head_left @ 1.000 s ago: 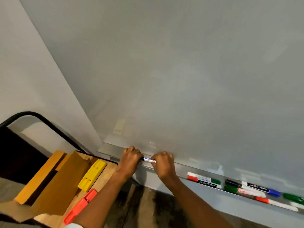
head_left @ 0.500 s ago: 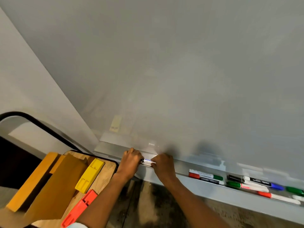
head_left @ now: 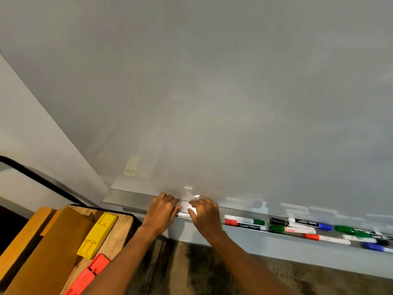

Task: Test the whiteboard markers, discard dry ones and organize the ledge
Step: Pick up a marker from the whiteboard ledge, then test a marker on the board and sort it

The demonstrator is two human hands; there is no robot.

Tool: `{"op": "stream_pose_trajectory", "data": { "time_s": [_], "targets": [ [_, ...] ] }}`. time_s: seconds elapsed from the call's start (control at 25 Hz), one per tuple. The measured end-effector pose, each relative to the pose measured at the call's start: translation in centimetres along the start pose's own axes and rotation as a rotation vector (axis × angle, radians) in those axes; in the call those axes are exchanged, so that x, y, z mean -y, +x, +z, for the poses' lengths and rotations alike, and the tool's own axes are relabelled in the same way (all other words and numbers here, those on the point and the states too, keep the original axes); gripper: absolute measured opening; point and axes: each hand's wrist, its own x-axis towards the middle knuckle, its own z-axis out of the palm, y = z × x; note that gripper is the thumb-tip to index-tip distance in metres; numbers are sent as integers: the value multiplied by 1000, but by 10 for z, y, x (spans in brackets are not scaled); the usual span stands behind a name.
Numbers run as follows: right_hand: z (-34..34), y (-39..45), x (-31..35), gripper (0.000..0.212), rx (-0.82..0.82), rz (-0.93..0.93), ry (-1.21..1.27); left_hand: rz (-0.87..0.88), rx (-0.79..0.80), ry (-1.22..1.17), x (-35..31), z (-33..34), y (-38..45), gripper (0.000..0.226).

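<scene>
Both my hands meet at the left part of the whiteboard ledge (head_left: 127, 199). Between them lies a white marker (head_left: 184, 213), level along the ledge's front edge, with only a short piece of its barrel showing. My left hand (head_left: 162, 211) curls its fingers over the marker's left end. My right hand (head_left: 205, 215) pinches the right end between thumb and fingers. Further right, several markers lie in the ledge: a green-capped white one (head_left: 244, 219), a red-capped black one (head_left: 244, 225), a blue-capped one (head_left: 310, 223) and a red-capped white one (head_left: 327, 238).
The whiteboard (head_left: 212, 92) fills the view and bears no marks. At lower left a wooden stool (head_left: 119, 233) holds a yellow eraser (head_left: 97, 235), an orange-red eraser (head_left: 87, 273) and brown cardboard (head_left: 49, 248). A black tube frame (head_left: 32, 173) arcs behind it.
Both hands have stayed on the marker and drawn closer together at the ledge; less of its barrel shows now. The view has tilted slightly.
</scene>
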Motion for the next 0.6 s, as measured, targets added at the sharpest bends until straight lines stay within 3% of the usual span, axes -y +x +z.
{"op": "stream_pose_trajectory", "data": {
  "time_s": [0.2,0.36,0.48,0.6],
  "targets": [
    [-37,-27,-68,19,37,153,-139,164,-57,-149,-57,9,20,16],
    [-63,-50,-111,11,41,199,-223,229,12,-168,-102,27,31,23],
    [-73,-58,-130,22,147,228,-349,245,78,-123,-129,43,40,25],
    [-80,-56,-132,12,292,189,-436,226,116,-49,-145,54,44,16]
  ]
}}
